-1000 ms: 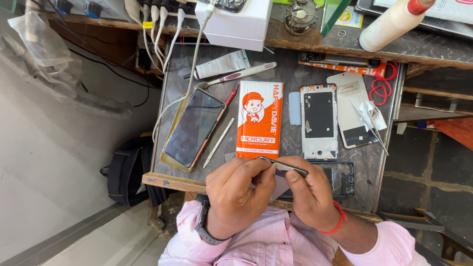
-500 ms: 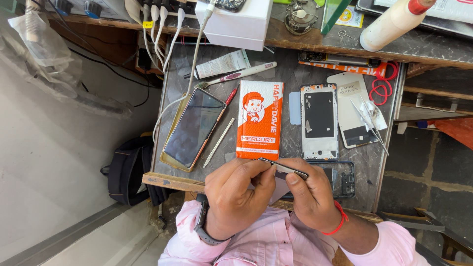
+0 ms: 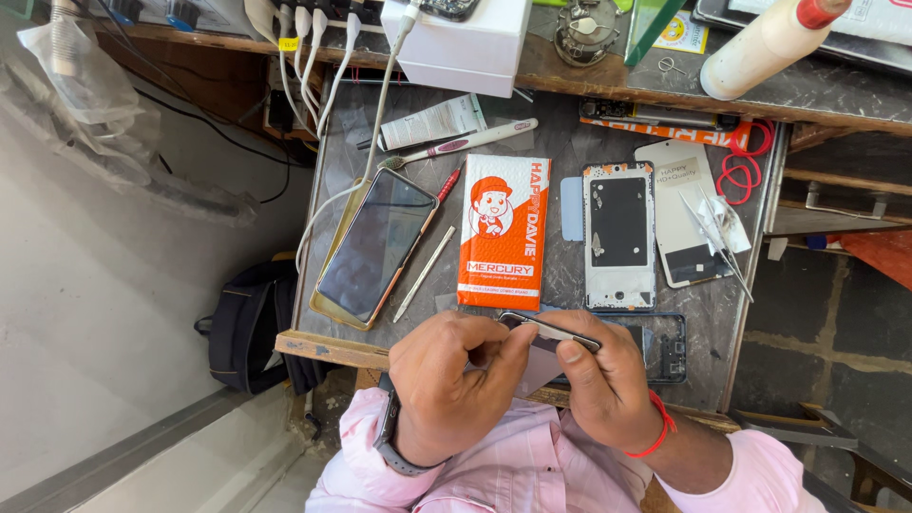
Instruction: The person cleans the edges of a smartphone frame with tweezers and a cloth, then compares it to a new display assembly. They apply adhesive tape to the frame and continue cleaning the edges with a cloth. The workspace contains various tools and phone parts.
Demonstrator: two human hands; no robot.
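Looking down: a person in a pink shirt works at a grey workbench [image 3: 560, 128] cluttered with phone parts
Left hand: the left hand [image 3: 446, 389] is curled closed, thumb and fingertips pinching the near end of a thin metal tool [image 3: 549, 329]; a dark watch sits on the wrist
Right hand: the right hand [image 3: 603, 385] is also closed, thumb pressing on the far end of the same tool; a red thread circles the wrist
Tool position: held between both hands just above the bench's near edge, touching both
Under the hands: a dark phone frame [image 3: 665, 347], partly hidden
Beyond the hands: an orange packet [image 3: 503, 233] in the middle; a phone with a dark screen [image 3: 377, 245] to its left; a white phone frame [image 3: 618, 233] to its right
Far right: tweezers [image 3: 717, 237] lying on a white back cover [image 3: 679, 204]
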